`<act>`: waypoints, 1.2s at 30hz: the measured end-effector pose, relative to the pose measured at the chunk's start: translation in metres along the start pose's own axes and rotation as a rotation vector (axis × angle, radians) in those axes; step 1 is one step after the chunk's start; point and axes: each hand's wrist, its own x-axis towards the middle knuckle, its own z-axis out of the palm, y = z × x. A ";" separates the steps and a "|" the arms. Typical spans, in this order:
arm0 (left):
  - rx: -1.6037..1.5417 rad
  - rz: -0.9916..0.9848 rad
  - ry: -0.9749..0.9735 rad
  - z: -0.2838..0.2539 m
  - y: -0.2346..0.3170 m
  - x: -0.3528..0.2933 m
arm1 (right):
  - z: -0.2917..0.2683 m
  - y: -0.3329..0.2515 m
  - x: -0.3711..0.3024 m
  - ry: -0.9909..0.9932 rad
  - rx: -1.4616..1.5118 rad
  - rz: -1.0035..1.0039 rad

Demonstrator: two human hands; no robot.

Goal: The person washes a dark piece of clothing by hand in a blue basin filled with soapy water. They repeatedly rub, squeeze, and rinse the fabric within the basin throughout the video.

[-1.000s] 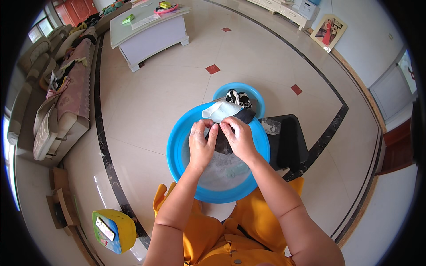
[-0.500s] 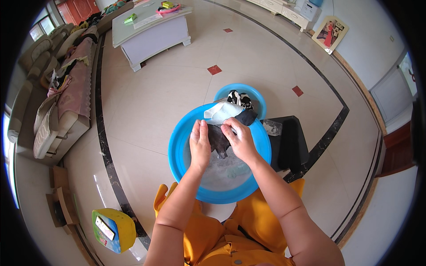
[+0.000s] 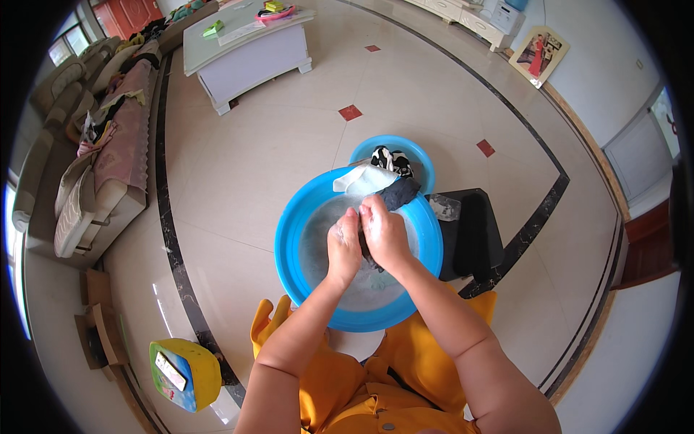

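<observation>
Left of the left hand (image 3: 345, 247), open room lies above the sudsy water (image 3: 316, 242) in the large basin (image 3: 286, 242); the right hand (image 3: 384, 235), just beside, bars the way rightward. 2 obstacles cover part of the far rim: a white cloth (image 3: 363, 180) and a dark bundle (image 3: 400, 194)

A wide fisheye camera on the person's head looks steeply down from near above and behind the left hand (image 3: 345, 249) and right hand (image 3: 385, 235), forearms (image 3: 307, 318) entering below them; it faces forward, taking in the coffee table (image 3: 256, 69) well beyond.
</observation>
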 end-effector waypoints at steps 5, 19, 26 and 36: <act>-0.070 -0.070 -0.002 0.001 0.009 -0.001 | -0.005 0.012 0.005 -0.049 0.162 0.114; -0.259 -0.215 0.028 -0.011 -0.006 0.014 | -0.014 -0.002 0.010 -0.044 0.306 0.041; -0.569 -0.557 -0.197 -0.004 0.018 0.014 | -0.012 0.017 0.013 0.200 0.753 0.383; -0.547 -0.308 -0.024 -0.011 0.015 0.020 | -0.019 0.019 0.016 -0.042 1.116 0.487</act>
